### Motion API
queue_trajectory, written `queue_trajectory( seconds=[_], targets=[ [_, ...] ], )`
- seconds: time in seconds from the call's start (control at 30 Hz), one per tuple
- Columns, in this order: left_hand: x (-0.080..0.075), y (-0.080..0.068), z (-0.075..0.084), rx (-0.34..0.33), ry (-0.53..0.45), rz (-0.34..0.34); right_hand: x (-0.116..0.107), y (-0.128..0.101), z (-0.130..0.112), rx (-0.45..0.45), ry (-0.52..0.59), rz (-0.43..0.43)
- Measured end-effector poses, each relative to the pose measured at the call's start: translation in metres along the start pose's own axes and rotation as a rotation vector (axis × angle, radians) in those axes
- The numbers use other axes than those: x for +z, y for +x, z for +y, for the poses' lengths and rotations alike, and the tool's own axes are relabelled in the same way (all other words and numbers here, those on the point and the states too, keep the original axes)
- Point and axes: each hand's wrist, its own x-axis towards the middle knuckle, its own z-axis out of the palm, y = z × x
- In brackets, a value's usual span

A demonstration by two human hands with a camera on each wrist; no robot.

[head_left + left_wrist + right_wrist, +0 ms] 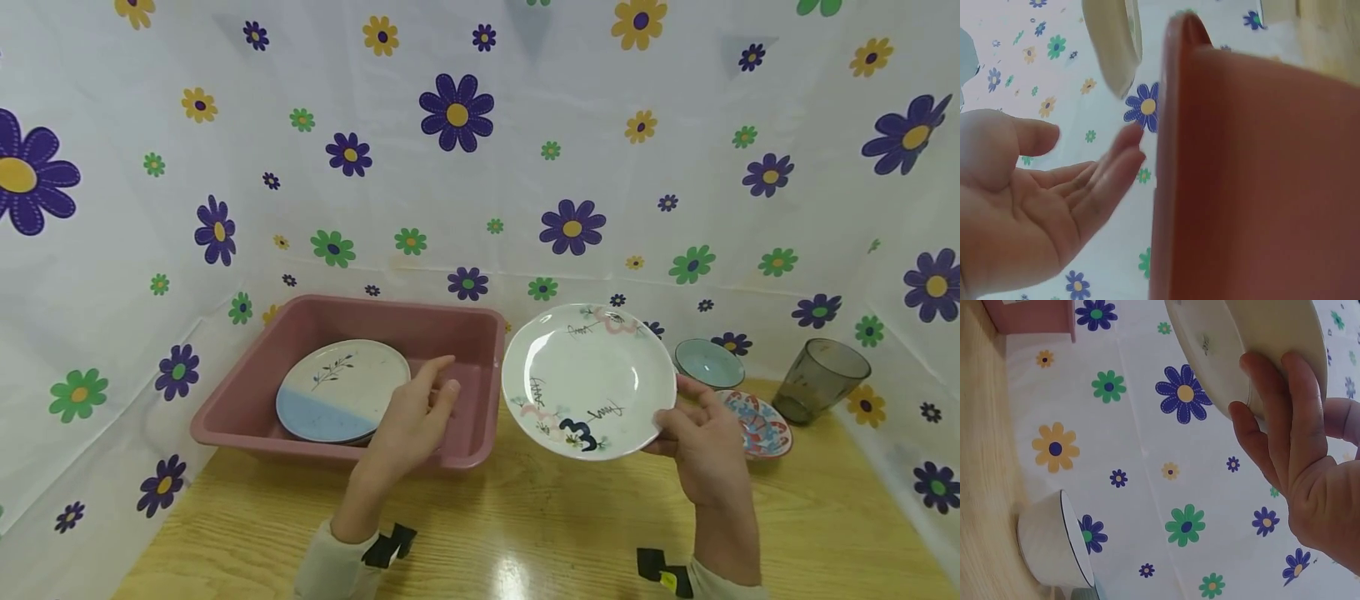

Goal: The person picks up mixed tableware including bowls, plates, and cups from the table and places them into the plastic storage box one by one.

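Fingers (1285, 400) curled round the rim of the plate (588, 379), right hand (701, 454) holding it tilted in mid-air just right of the tub (480, 333), left hand (408, 421) loose and empty over the tub's near wall — best kept clamped, guided low, laid flat by the blue plate (341, 390).
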Motion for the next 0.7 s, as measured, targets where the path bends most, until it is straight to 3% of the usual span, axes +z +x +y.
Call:
queue_trajectory(
  seconds=[0.23,0.47,0.7],
  targets=[
    [0.0047,0.0002,0.0041,-0.079,-0.332,-0.152,0.0031,-0.0028,0.0015,-0.018,0.026,-0.098],
    [0.0050,0.0011,0.0027,-0.152,-0.563,-0.219,0.0080,-0.0047,0.0031,-0.036,0.038,-0.190],
    [0.0010,0.0018,-0.0022,-0.081,-0.713,-0.363,0.0093,-0.0027,0.0078,-0.068,0.112,-0.292]
  ],
)
